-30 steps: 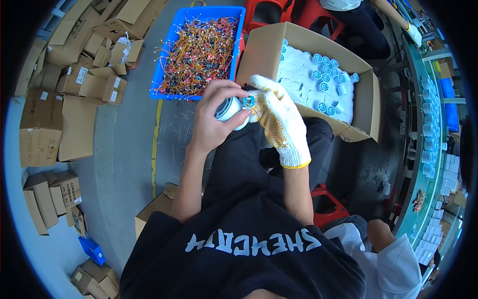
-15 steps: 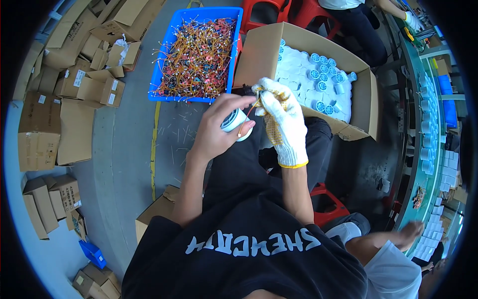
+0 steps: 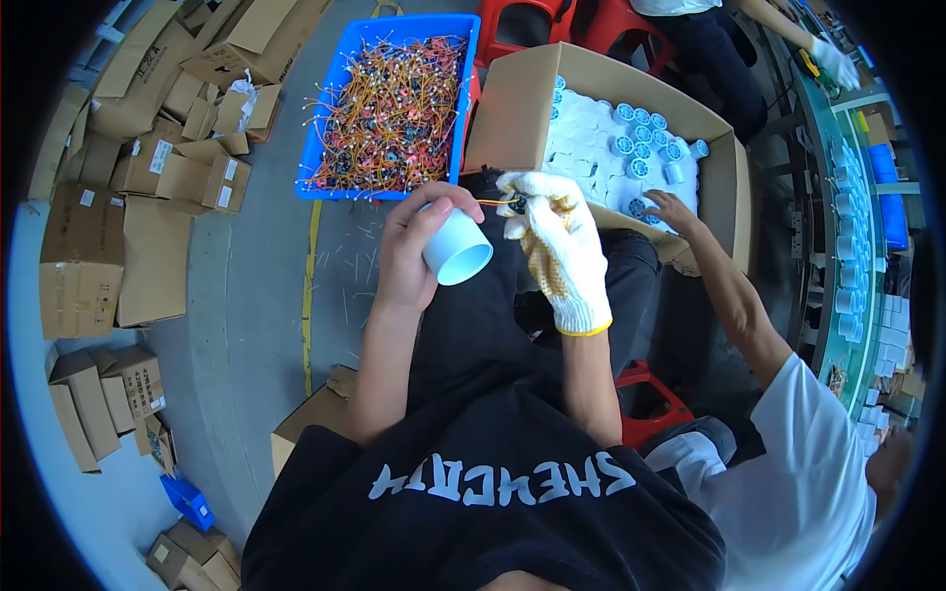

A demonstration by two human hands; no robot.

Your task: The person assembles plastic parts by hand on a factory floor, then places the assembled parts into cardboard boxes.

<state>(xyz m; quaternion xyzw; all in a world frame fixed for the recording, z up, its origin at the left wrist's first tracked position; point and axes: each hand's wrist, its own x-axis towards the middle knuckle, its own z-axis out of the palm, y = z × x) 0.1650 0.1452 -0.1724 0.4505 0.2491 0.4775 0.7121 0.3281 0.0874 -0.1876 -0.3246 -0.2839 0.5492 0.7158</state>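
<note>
My bare left hand (image 3: 402, 261) is wrapped round a pale blue-white plastic cup-shaped housing (image 3: 459, 258). Its hollow open end is tilted down towards me. My right hand (image 3: 560, 251), in a white knitted glove with yellow dots, pinches a small black part (image 3: 517, 204) between thumb and fingers. Thin red and yellow wires (image 3: 495, 202) run from that part to the far end of the housing, partly behind my left fingers. Both hands are close together above my lap. How the wires join the housing is hidden.
Ahead, a blue bin (image 3: 379, 195) is heaped with wired parts. Right of it, a carton (image 3: 507, 113) holds several similar housings (image 3: 639, 169); a co-worker's bare hand (image 3: 672, 212) reaches in. A green workbench (image 3: 813, 364) runs along the right; cardboard boxes (image 3: 84, 236) are stacked left.
My left hand has turned the housing so its hollow end faces me. The wires now stretch sideways between my hands. A co-worker's arm has swung into the carton from the right.
</note>
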